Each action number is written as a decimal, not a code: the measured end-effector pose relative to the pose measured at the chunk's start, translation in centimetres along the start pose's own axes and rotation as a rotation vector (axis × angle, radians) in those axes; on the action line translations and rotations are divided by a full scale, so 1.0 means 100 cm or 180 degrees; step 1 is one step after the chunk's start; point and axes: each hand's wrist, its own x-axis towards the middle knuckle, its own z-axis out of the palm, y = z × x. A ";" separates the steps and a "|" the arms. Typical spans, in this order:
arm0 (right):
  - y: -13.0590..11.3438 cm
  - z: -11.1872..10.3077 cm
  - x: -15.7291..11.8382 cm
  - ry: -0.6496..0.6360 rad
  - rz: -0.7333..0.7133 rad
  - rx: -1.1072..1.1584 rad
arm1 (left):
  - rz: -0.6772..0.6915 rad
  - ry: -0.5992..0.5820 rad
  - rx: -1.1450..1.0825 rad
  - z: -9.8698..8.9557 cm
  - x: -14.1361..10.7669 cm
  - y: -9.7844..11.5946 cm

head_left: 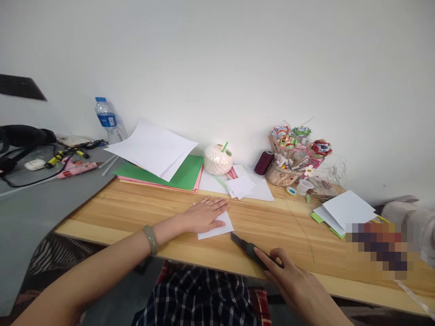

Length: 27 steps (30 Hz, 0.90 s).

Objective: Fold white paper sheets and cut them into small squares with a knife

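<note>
A small white paper (222, 225) lies on the wooden table (272, 222) near its front edge. My left hand (206, 216) rests flat on that paper with its fingers stretched out, and covers much of it. In my right hand (285, 270) is a dark utility knife (250, 250), held with the index finger along its handle. The knife's tip is just beside the paper's lower right corner.
Behind are large white sheets (152, 147) on green paper (186, 172), a white woven ball (218, 160), a maroon thread spool (264, 163) and a flower basket (283, 175). A glue gun (79, 168) lies left, pale square papers (349, 208) right.
</note>
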 end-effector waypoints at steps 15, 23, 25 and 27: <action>-0.001 0.001 0.005 0.0083 -0.0065 -0.0334 | 0.0021 -0.0056 -0.0071 0.003 0.001 -0.004; -0.015 0.004 0.012 0.0271 -0.0030 -0.0683 | 0.0012 -0.0046 0.0018 0.001 0.000 -0.002; -0.017 0.005 0.013 0.0323 -0.0059 -0.0799 | 0.0007 -0.0071 0.0040 0.000 0.001 -0.001; -0.019 0.005 0.014 0.0422 -0.0089 -0.0928 | 0.0004 -0.0089 0.0046 -0.001 0.001 -0.001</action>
